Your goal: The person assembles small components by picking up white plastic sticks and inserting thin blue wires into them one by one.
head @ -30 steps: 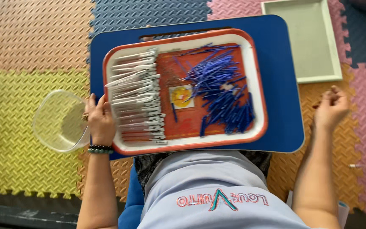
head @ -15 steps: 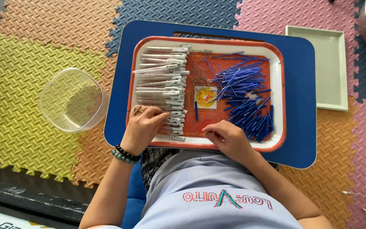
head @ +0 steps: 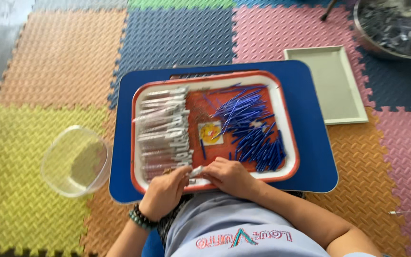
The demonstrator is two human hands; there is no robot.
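An orange tray with a white rim (head: pixel 288 143) lies on a blue lap table (head: pixel 312 162). Its left side holds a stack of clear slim sleeves (head: pixel 163 128); its right side holds a heap of blue sticks (head: pixel 253 131). A small yellow card (head: pixel 210 133) lies between them. At the tray's near edge, my left hand (head: pixel 164 192) and my right hand (head: pixel 230 176) meet, both pinching one small clear sleeve (head: pixel 196 172) between the fingertips.
A clear plastic bowl (head: pixel 75 161) sits on the yellow foam mat to the left. A pale green tray (head: pixel 331 85) lies to the right of the table. A metal bowl with dark pieces (head: pixel 396 26) stands at the far right corner.
My right hand came in from the mat on the right to the tray's near edge. My left hand left the sleeve stack, and both now pinch one sleeve.
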